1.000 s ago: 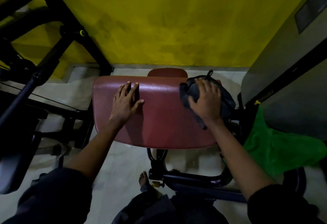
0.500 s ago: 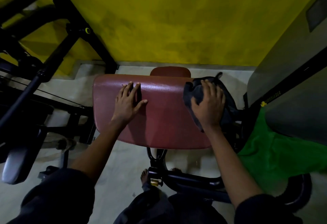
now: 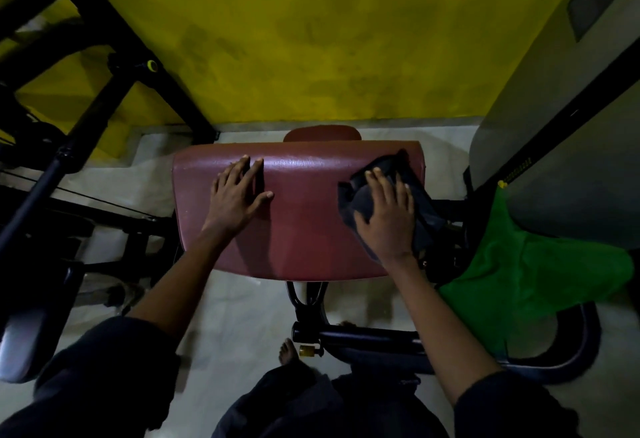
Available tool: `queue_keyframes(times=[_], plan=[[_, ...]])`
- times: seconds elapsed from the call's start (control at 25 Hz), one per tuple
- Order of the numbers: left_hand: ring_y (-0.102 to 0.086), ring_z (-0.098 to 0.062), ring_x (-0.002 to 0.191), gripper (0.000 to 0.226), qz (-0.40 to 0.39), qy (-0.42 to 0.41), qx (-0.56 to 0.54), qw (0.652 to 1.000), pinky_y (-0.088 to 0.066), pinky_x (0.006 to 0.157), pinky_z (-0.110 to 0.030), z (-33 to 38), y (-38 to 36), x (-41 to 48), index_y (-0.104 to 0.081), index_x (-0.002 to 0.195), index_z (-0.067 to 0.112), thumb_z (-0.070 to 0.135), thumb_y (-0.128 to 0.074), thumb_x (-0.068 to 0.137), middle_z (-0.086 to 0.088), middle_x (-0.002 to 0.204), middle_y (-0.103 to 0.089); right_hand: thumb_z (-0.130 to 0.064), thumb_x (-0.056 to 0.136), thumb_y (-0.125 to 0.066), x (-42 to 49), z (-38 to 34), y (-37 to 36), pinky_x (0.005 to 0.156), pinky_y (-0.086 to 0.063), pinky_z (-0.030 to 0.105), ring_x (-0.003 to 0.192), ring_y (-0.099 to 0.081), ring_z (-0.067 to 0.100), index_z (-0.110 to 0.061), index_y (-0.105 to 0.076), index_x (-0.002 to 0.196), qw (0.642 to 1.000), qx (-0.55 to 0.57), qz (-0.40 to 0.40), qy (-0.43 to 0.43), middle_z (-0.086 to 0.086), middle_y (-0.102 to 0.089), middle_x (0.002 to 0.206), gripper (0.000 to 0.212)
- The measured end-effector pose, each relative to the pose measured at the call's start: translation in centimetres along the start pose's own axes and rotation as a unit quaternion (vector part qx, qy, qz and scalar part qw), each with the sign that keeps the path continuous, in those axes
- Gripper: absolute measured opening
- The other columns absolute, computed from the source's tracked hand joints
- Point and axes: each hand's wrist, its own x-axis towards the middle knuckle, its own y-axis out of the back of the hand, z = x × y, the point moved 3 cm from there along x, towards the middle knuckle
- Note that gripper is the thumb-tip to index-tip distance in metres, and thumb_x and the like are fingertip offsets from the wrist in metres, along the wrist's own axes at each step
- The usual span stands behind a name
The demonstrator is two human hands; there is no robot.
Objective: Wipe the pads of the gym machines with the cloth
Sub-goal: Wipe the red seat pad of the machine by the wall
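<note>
A wide dark-red padded seat fills the middle of the view, on a black frame. My left hand lies flat on its left half, fingers spread, holding nothing. My right hand presses a dark grey cloth onto the pad's right end. The cloth bunches under my palm and hangs over the pad's right edge. A smaller red pad peeks out behind the big one.
A yellow wall stands close behind the pad. Black machine bars cross the left side. A grey cabinet rises at right, with a green cloth draped below it. My bare foot stands beside the black base tube.
My right hand has slid the cloth a little left, from the pad's right edge further onto its surface. My left hand stays flat in the same spot.
</note>
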Motion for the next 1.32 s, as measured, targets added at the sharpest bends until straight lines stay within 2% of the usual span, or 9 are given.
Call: queue_keyframes(times=[0.2,0.32,0.44,0.68,0.76,0.96,1.16,1.24,1.32], plan=[[-0.011,-0.031,0.15,0.083,-0.02,-0.009,-0.007,1.0,-0.021,0.116,-0.058,0.4,-0.5,-0.7,-0.016,0.157,0.032,0.069,-0.047,0.089,-0.007,0.164,-0.014,-0.044,0.087,-0.062,-1.3,-1.6,-0.4,0.121,-0.018,0.053,0.148,-0.024,0.035,-0.02,-0.031,0.154,0.987,0.025,0.028,-0.153,0.0,-0.03,0.161,0.078],[-0.011,-0.03,0.15,0.083,-0.017,-0.007,-0.015,1.0,-0.02,0.116,-0.057,0.7,-0.7,-0.8,-0.018,0.157,0.03,0.067,-0.049,0.09,-0.008,0.164,-0.015,-0.044,0.087,-0.061,-0.3,-5.7,-2.1,0.122,-0.014,0.051,0.148,-0.025,0.034,-0.019,-0.031,0.155,0.999,0.01,-0.017,-0.029,0.0,-0.031,0.161,0.078],[-0.011,-0.029,0.151,0.083,-0.025,-0.031,-0.001,0.999,-0.019,0.117,-0.056,0.0,-0.5,-0.8,-0.014,0.157,0.032,0.068,-0.047,0.09,-0.007,0.164,-0.013,-0.041,0.085,-0.068,-1.8,-3.6,-2.5,0.122,-0.016,0.048,0.148,-0.027,0.032,-0.021,-0.032,0.155,0.996,-0.012,-0.025,0.084,-0.001,-0.034,0.16,0.081],[-0.008,-0.029,0.151,0.082,-0.048,-0.058,0.004,0.997,-0.018,0.117,-0.055,-0.9,0.1,-1.1,-0.009,0.157,0.034,0.063,-0.05,0.092,-0.003,0.166,-0.007,-0.041,0.087,-0.065,-8.3,0.0,-3.4,0.119,-0.024,0.053,0.145,-0.03,0.037,-0.02,-0.027,0.157,0.983,-0.005,0.025,-0.181,0.0,-0.027,0.163,0.082],[-0.009,-0.029,0.151,0.083,-0.049,-0.062,0.001,0.997,-0.02,0.117,-0.056,-1.0,-0.1,-0.9,-0.009,0.157,0.034,0.063,-0.051,0.092,-0.004,0.166,-0.007,-0.04,0.086,-0.066,-9.3,-2.7,-4.7,0.12,-0.022,0.053,0.144,-0.03,0.039,-0.018,-0.028,0.157,0.988,-0.006,0.006,-0.155,0.001,-0.029,0.162,0.084],[-0.016,-0.033,0.149,0.081,-0.039,-0.053,0.021,0.998,-0.025,0.114,-0.057,-2.4,0.3,-1.2,-0.012,0.156,0.036,0.062,-0.053,0.091,-0.006,0.165,-0.011,-0.033,0.083,-0.071,-8.7,-4.2,-5.7,0.123,-0.019,0.049,0.147,-0.028,0.033,-0.019,-0.027,0.157,0.997,-0.039,-0.056,0.027,0.0,-0.028,0.163,0.087],[-0.018,-0.037,0.148,0.083,-0.027,0.031,0.018,0.999,-0.027,0.112,-0.059,-5.1,0.1,-3.2,-0.012,0.156,0.038,0.062,-0.055,0.089,-0.011,0.164,-0.012,-0.034,0.089,-0.063,-0.9,-1.9,-1.3,0.123,-0.015,0.05,0.149,-0.023,0.034,-0.02,-0.028,0.156,0.995,0.018,0.008,-0.098,-0.001,-0.024,0.164,0.077],[-0.016,-0.037,0.148,0.084,-0.029,0.055,-0.002,0.998,-0.026,0.113,-0.059,-5.7,-0.2,-3.7,-0.012,0.156,0.037,0.063,-0.055,0.089,-0.011,0.164,-0.01,-0.036,0.089,-0.059,2.0,-4.1,-0.7,0.123,-0.015,0.05,0.149,-0.023,0.034,-0.019,-0.031,0.155,0.997,0.009,0.008,-0.079,-0.001,-0.028,0.162,0.073],[-0.013,-0.036,0.15,0.086,-0.023,0.079,-0.019,0.996,-0.024,0.113,-0.059,-5.7,-0.2,-4.0,-0.01,0.156,0.038,0.066,-0.054,0.088,-0.01,0.165,-0.007,-0.036,0.088,-0.058,2.8,-6.2,-1.1,0.124,-0.013,0.049,0.149,-0.024,0.033,-0.018,-0.032,0.155,0.999,-0.017,-0.02,0.019,0.0,-0.031,0.161,0.074]])
